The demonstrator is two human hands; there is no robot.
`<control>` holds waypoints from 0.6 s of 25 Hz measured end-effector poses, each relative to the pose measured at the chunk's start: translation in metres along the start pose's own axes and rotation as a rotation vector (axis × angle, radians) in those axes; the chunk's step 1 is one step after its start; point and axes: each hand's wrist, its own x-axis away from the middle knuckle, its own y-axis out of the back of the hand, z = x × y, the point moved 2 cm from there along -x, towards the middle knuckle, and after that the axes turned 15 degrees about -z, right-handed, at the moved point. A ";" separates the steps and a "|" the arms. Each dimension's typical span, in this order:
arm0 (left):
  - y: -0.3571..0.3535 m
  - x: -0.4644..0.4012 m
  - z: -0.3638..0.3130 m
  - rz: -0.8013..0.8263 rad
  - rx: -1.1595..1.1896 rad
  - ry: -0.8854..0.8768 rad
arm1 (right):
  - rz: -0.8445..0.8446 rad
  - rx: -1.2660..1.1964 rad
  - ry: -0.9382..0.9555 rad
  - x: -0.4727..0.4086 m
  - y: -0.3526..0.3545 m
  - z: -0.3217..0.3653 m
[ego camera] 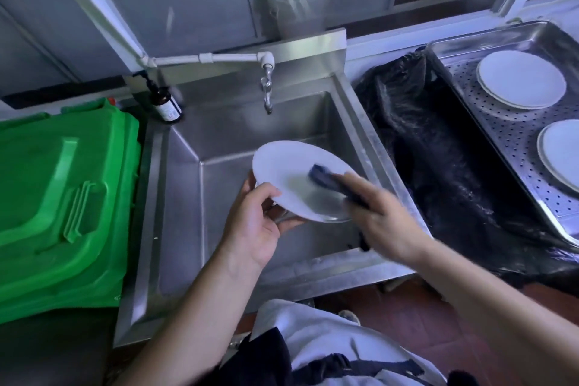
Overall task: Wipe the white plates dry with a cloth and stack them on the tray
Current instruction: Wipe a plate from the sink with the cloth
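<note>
- Left grip [258,222] pinches the round white plate [282,166] by its rim, tilted above the steel sink [188,197].
- Right grip [380,216], fingers curled, presses a dark blue cloth [326,180] onto it.
- Right of that grip, 2 white plate stacks [521,80] sit on the perforated steel tray [507,135].

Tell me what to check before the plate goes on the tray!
1. Left hand holds the plate firmly by its rim: ok.
2. Right hand presses the cloth on the plate: ok.
3. Plate fully dry: cannot tell; it looks shiny near the cloth.
4. Underside wiped: cannot tell, it is hidden.
5. Tray has stacks to put it on: ok, two show.
6. Way from sink to tray is free: ok, only a black bag lies low between.
</note>
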 end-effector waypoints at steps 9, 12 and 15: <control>0.032 -0.038 -0.012 -0.034 0.018 0.276 | 0.010 0.569 0.229 -0.003 -0.083 0.014; 0.046 -0.056 -0.018 -0.038 -0.015 0.307 | 0.027 0.534 0.198 -0.009 -0.096 0.011; 0.059 -0.079 -0.021 -0.041 -0.131 0.206 | -0.110 0.187 -0.251 -0.036 -0.089 -0.005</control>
